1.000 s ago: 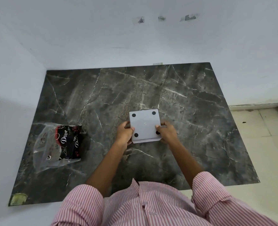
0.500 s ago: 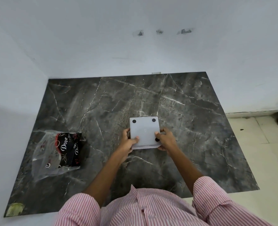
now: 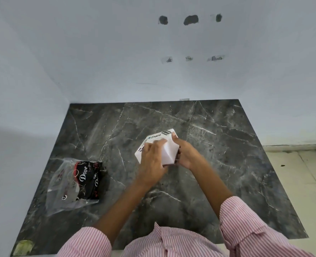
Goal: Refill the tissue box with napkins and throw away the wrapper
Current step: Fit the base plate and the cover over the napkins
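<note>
Tilting above the middle of the dark marble table, the white tissue box is clamped between both hands: the left hand wraps its near-left face, the right hand cups the right side, probably underneath too. Well apart to the left lies the clear-wrapped napkin pack.

Bare room corner, likely a home: dark grey marble-patterned tabletop against pale blue painted walls with patched holes; cream tiled floor right of tabletop.
</note>
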